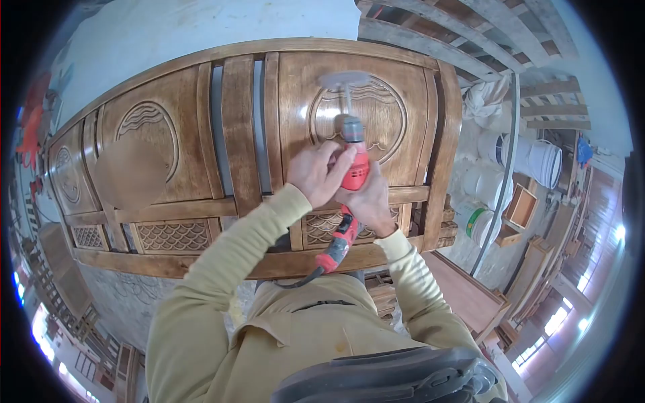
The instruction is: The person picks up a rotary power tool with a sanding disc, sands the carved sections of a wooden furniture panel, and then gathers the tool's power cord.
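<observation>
My left hand (314,173) is closed around the front of a red power drill (357,171), just behind its chuck. My right hand (371,200) wraps the drill's body lower down, near the handle. From the chuck a thin shaft runs to a round, pale disc (344,80), which is blurred. The disc overlaps the upper edge of a carved circle (359,124) on a brown wooden panel (291,80); contact with the wood cannot be made out. A dark cord (299,282) leaves the drill's base and runs leftward along my waist.
The panel belongs to a long wooden frame (242,134) with carved circles and scale-patterned lattice (173,235). White buckets (541,161) stand at the right near a metal pole (500,195). Slatted wood (463,33) lies at the upper right. A wooden drawer (523,205) sits beyond the pole.
</observation>
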`<state>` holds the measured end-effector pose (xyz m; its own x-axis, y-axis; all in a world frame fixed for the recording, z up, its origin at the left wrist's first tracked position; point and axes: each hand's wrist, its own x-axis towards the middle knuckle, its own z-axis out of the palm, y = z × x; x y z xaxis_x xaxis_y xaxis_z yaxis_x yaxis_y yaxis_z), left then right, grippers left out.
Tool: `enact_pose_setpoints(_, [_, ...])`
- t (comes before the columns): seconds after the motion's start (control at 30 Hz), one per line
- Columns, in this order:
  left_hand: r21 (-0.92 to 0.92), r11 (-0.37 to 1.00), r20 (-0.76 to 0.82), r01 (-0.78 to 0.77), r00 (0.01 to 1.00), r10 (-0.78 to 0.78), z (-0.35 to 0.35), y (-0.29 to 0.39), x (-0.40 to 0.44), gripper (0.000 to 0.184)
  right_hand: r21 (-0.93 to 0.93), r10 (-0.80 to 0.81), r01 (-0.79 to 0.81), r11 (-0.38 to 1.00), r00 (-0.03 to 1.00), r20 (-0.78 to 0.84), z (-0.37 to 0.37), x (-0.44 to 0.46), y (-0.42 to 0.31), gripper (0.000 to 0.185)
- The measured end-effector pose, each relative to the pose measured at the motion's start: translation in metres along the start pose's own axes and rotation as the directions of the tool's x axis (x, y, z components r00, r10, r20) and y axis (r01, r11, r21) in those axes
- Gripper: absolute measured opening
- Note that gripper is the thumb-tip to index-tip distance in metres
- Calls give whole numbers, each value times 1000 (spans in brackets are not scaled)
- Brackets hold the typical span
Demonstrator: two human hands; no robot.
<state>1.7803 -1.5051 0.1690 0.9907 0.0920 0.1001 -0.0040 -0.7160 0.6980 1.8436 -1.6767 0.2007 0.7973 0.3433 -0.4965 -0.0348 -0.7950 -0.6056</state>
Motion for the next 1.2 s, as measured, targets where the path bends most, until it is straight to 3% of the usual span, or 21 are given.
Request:
enact_pose_setpoints(0.03, [-255,903,131,346,938,-322,9,9,3,49,-36,-19,19,999,1000,9,5,4,-5,72])
enact_pose_setpoints(0.07, [-426,631,334,648,762,-555,19,15,7,62,16,-31,32,999,999,-30,17,10,8,71])
enact_pose_setpoints(0.1, [-434,629,340,645,764,-549,29,18,9,62,7,-25,26,1000,999,-36,23,9,14,71])
enact_pose_setpoints(0.17, [-510,606,296,610,786,-542,45,18,21,77,86,6,16,996,968,-249,29,9,15,71])
enact_pose_setpoints(0.2, [-415,660,383,626,779,-497,50,14,30,77,114,68,-42,993,969,-237,24,8,14,68])
enact_pose_setpoints(0.37, [-401,655,373,641,767,-522,51,21,16,69,113,14,3,994,988,-154,8,0,8,66])
enact_pose_setpoints(0.43, [-402,583,308,706,704,-640,51,26,11,70,112,-106,112,987,993,-53,6,3,12,66])
enact_pose_setpoints(0.47, [-418,564,325,712,697,-639,46,29,15,69,120,-105,110,987,993,-50,7,2,13,66])
enact_pose_setpoints(0.53, [-374,614,359,695,719,-595,48,28,25,69,138,68,-47,989,987,-147,10,-1,10,65])
enact_pose_setpoints(0.63, [-331,645,380,689,723,-577,45,32,10,67,139,24,-14,990,997,-68,5,-13,3,65])
enact_pose_setpoints(0.67, [-425,584,311,692,717,-624,42,35,-5,71,146,32,-21,989,997,-68,1,-16,0,65])
enact_pose_setpoints(0.7, [-518,526,244,675,706,-665,37,40,-13,76,114,2,-7,993,999,44,-2,-18,-4,64])
enact_pose_setpoints(0.73, [-506,451,290,735,638,-714,32,47,-19,75,84,-26,13,996,987,158,-3,-18,-6,63])
enact_pose_setpoints(0.83, [-426,545,282,723,678,-679,46,43,-15,75,133,62,-65,989,998,27,12,-20,16,62])
enact_pose_setpoints(0.87, [-424,587,306,689,719,-624,63,33,-9,75,112,-45,51,992,997,-55,18,-16,34,77])
enact_pose_setpoints(0.9, [-421,649,296,633,773,-561,80,25,-2,76,136,-23,39,990,993,-117,15,-12,36,79])
enact_pose_setpoints(0.93, [-534,533,435,656,754,-493,75,33,12,77,154,22,6,988,984,-178,9,-15,35,80])
enact_pose_setpoints(0.97, [-438,624,428,647,761,-488,70,34,19,78,94,141,-132,987,985,-99,-7,-18,25,83])
enact_pose_setpoints(1.03, [-410,642,445,648,756,-480,70,36,8,73,131,161,-147,980,982,-100,-10,-29,22,82])
enact_pose_setpoints(1.1, [-595,507,395,624,776,-491,76,26,-22,66,156,200,-199,968,980,5,-7,-53,7,80])
enact_pose_setpoints(1.2, [-468,564,449,680,733,-511,61,28,-62,61,199,197,-196,960,980,15,35,-83,22,77])
